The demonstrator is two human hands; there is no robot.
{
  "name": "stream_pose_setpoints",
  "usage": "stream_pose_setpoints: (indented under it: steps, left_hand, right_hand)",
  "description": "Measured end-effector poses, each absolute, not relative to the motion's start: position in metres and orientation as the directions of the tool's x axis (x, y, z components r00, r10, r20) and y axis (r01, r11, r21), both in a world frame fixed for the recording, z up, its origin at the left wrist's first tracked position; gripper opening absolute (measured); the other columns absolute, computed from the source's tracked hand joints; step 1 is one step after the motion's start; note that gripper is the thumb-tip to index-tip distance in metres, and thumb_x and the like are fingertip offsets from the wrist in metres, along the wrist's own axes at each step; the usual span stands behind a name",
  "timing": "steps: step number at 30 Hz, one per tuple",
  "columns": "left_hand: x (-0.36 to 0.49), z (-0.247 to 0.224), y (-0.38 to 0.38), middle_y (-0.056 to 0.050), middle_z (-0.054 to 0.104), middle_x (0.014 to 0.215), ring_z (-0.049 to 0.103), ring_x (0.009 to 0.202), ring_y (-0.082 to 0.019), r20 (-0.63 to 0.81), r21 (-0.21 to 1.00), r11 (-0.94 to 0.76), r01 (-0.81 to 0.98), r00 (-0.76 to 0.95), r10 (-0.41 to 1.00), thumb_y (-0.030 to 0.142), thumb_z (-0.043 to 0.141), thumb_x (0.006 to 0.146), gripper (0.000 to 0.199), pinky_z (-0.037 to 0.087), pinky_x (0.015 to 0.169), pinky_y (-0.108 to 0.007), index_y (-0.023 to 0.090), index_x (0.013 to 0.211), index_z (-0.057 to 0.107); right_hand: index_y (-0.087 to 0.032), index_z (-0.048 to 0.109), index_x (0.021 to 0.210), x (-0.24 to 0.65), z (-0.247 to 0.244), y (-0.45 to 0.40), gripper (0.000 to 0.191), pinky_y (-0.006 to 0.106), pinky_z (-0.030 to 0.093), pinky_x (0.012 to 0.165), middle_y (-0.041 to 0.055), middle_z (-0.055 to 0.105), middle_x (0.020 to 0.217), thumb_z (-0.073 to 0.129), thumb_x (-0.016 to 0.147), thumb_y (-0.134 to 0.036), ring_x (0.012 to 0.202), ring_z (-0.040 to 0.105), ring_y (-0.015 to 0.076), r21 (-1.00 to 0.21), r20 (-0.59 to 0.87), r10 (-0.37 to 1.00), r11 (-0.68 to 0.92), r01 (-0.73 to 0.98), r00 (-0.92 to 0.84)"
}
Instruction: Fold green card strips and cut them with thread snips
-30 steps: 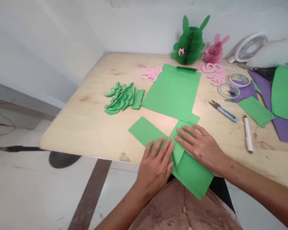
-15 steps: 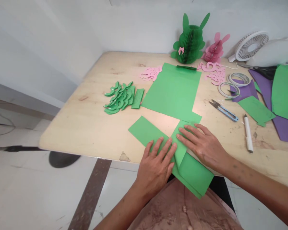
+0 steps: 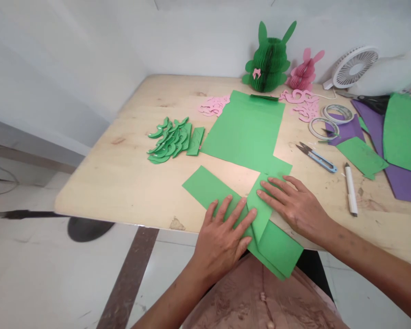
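On the left, a heap of green cutouts (image 3: 171, 141) sits on the table (image 3: 99, 183). To the right and nearer is a long green strip (image 3: 200, 183). It runs from the left, under the left hand, to the near table edge, and its right end pokes out past that edge.

The left hand (image 3: 226, 230) lies flat on the strip with its fingers spread. Just right of it, a narrow green paper (image 3: 263, 221) lies slantwise over the strip. Its far end meets the big green sheet (image 3: 246, 132); I can't tell which is on top there. The right hand (image 3: 291, 205) has its fingers a little apart, tips down on the narrow paper. It is not pinching anything. Farther right are the snips (image 3: 317, 157), then a marker (image 3: 350, 189).

The strip could tip or turn, because its right end has no table under it. If one hand pushes harder than the other, the narrow paper could go crooked. It could also nudge the big sheet, because the two meet.

Since a second ago, the right hand and the narrow paper have moved a bit right. The left fingertips reach farther right too. The strip looks about the same.
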State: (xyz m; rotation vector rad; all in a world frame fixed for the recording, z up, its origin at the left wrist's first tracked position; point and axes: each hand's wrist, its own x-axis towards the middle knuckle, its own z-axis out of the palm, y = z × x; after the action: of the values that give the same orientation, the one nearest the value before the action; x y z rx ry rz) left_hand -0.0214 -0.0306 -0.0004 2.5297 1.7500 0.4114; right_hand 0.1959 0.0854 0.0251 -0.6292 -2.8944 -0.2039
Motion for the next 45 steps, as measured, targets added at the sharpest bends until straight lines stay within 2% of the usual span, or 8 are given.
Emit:
stream_pose_setpoints:
  steps: [12,18,24,30,45]
  left_hand:
    - [-0.022,-0.001,-0.031,0.001,0.035,0.153,0.032,0.138,-0.031,0.183,0.154,-0.371,0.916,0.342,0.921,0.049,0.048,0.091,0.05,0.021,0.11,-0.051,0.04,0.14,0.042]
    - [-0.021,0.001,-0.031,0.001,0.035,0.153,0.034,0.137,-0.032,0.186,0.138,-0.373,0.917,0.346,0.92,0.048,0.048,0.091,0.048,0.023,0.109,-0.052,0.041,0.139,0.043]
    - [-0.021,0.002,-0.031,0.0,0.038,0.151,0.036,0.135,-0.032,0.194,0.129,-0.371,0.92,0.343,0.919,0.047,0.052,0.09,0.049,0.026,0.108,-0.052,0.04,0.138,0.045]
    - [-0.021,0.002,-0.031,0.0,0.038,0.151,0.035,0.136,-0.033,0.175,0.142,-0.373,0.917,0.348,0.921,0.047,0.049,0.091,0.049,0.026,0.108,-0.052,0.041,0.139,0.044]
    - [-0.021,0.003,-0.031,-0.001,0.04,0.15,0.035,0.135,-0.033,0.171,0.147,-0.376,0.915,0.351,0.921,0.046,0.049,0.091,0.046,0.026,0.108,-0.053,0.043,0.137,0.045]
  right_hand:
    - [-0.015,0.053,0.128,0.21,0.027,0.087,0.034,0.049,0.04,0.102,0.0096,0.058,0.133,0.036,0.098,-0.013,0.122,0.051,0.0261,0.195,0.176,0.395,0.884,0.426,-0.901]
    - [-0.015,0.054,0.128,0.206,0.028,0.084,0.035,0.05,0.04,0.101,0.0124,0.058,0.132,0.04,0.097,-0.011,0.123,0.051,0.026,0.138,0.209,0.408,0.888,0.44,-0.889]
    - [-0.012,0.057,0.126,0.19,0.027,0.076,0.033,0.052,0.04,0.1,0.0143,0.059,0.131,0.048,0.094,-0.014,0.122,0.051,0.0285,0.068,0.224,0.336,0.931,0.358,-0.915]
    - [-0.013,0.058,0.125,0.193,0.027,0.077,0.033,0.053,0.04,0.101,0.0111,0.059,0.132,0.044,0.095,-0.012,0.122,0.051,0.028,0.101,0.212,0.321,0.932,0.347,-0.923]
    - [-0.013,0.056,0.127,0.208,0.028,0.079,0.035,0.053,0.042,0.1,0.013,0.059,0.132,0.043,0.094,-0.009,0.123,0.051,0.0278,0.109,0.208,0.342,0.923,0.37,-0.916]
